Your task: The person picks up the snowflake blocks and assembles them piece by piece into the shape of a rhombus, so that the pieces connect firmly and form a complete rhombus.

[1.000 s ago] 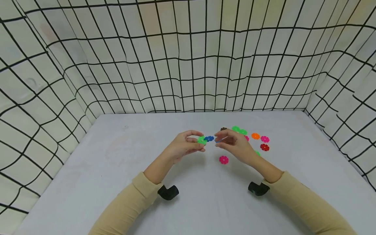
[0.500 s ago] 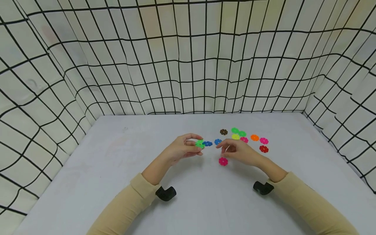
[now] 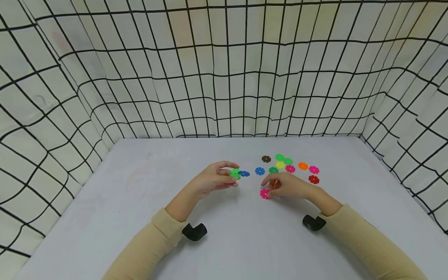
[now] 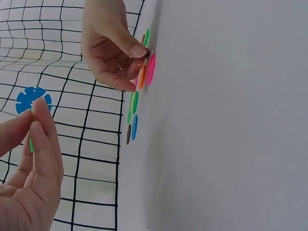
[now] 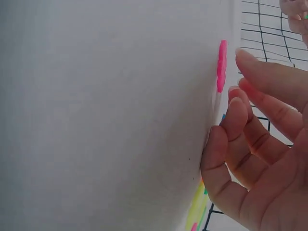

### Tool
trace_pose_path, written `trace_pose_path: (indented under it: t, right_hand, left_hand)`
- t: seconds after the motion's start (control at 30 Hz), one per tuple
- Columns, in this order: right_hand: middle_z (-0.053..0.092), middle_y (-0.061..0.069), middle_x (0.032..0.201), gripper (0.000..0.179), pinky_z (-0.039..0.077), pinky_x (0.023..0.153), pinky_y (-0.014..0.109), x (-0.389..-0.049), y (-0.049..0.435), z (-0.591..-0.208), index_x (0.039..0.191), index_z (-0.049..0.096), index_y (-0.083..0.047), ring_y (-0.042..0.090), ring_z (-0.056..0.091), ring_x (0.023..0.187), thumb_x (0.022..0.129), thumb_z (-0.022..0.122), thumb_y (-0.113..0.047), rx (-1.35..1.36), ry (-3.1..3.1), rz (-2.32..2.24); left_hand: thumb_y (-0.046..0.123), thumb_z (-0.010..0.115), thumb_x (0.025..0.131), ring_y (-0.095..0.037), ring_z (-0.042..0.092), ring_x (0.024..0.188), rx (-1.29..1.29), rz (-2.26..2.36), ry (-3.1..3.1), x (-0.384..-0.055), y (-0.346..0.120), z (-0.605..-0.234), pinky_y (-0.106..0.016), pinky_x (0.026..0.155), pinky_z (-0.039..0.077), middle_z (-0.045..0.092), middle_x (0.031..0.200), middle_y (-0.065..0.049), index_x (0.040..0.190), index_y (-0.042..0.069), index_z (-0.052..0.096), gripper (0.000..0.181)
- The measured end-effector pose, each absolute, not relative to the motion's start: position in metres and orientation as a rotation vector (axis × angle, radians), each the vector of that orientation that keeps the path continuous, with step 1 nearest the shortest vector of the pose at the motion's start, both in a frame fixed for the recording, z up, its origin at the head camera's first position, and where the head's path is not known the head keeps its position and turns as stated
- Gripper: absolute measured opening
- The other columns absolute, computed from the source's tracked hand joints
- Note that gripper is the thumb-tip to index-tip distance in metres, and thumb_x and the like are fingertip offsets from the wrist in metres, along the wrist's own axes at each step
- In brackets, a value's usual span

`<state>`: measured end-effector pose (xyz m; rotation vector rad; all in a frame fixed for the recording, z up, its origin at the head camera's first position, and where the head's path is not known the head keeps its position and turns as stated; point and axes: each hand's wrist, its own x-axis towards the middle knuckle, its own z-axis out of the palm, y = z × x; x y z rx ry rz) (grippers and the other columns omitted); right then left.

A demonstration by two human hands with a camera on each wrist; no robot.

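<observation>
My left hand pinches a green flower-shaped plastic disc between thumb and fingers, raised over the table. Slotted into its right side is a blue disc, which the left wrist view shows standing beyond the fingertips. Low over the table, my right hand has its fingers loosely bent, with its tips right at a pink flower disc. The right wrist view shows that pink disc flat on the table, just past the thumb and fingertips, and nothing gripped between them. An orange disc is partly hidden behind the right hand.
Beyond the right hand lie several loose flower discs: a blue one, a brown one, a yellow one, an orange one and a red one. Black netting over white walls surrounds the white table.
My right hand has moved away from the joined discs, down to the pink disc; a blue disc now lies on the table. The left hand, still gripping the green disc, has shifted slightly left.
</observation>
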<state>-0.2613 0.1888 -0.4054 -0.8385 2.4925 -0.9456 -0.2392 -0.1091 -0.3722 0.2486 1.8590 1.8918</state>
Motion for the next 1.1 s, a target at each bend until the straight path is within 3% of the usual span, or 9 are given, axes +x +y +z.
trace_pose_path:
  t: [0.47, 0.7, 1.0, 1.1]
  right_hand:
    - [0.058, -0.001, 0.08, 0.024, 0.048, 0.067, 0.028, -0.265, 0.18, -0.401, 0.108, 0.072, -0.012, 0.017, 0.056, 0.079, 0.087, 0.083, -0.016, -0.799, 2.498, -0.851]
    - [0.057, -0.001, 0.083, 0.028, 0.049, 0.069, 0.028, -0.265, 0.177, -0.399, 0.107, 0.07, -0.014, 0.017, 0.056, 0.081, 0.085, 0.086, -0.019, -0.808, 2.49, -0.803]
    - [0.057, -0.001, 0.085, 0.025, 0.051, 0.069, 0.028, -0.264, 0.174, -0.398, 0.103, 0.068, -0.015, 0.017, 0.055, 0.083, 0.085, 0.086, -0.016, -0.839, 2.498, -0.789]
    - [0.057, -0.001, 0.087, 0.026, 0.051, 0.07, 0.029, -0.263, 0.175, -0.396, 0.103, 0.066, -0.014, 0.018, 0.055, 0.084, 0.086, 0.085, -0.015, -0.832, 2.504, -0.793]
  left_hand:
    - [-0.005, 0.062, 0.098, -0.014, 0.072, 0.081, 0.257, 1.886, 1.833, -0.236, -0.112, -0.372, -0.034, 0.093, 0.056, 0.07, 0.09, -0.007, 0.144, -0.009, 0.046, 0.048]
    - [-0.003, 0.063, 0.099, -0.015, 0.072, 0.082, 0.253, 1.881, 1.832, -0.236, -0.112, -0.371, -0.035, 0.094, 0.056, 0.07, 0.093, -0.01, 0.141, -0.006, 0.049, 0.045]
    - [-0.004, 0.062, 0.099, -0.014, 0.072, 0.082, 0.268, 1.87, 1.851, -0.235, -0.112, -0.37, -0.038, 0.096, 0.054, 0.069, 0.087, -0.003, 0.142, -0.005, 0.049, 0.045]
    - [-0.003, 0.062, 0.1, -0.014, 0.072, 0.082, 0.272, 1.873, 1.844, -0.235, -0.111, -0.37, -0.037, 0.095, 0.055, 0.071, 0.09, -0.007, 0.141, -0.004, 0.051, 0.043]
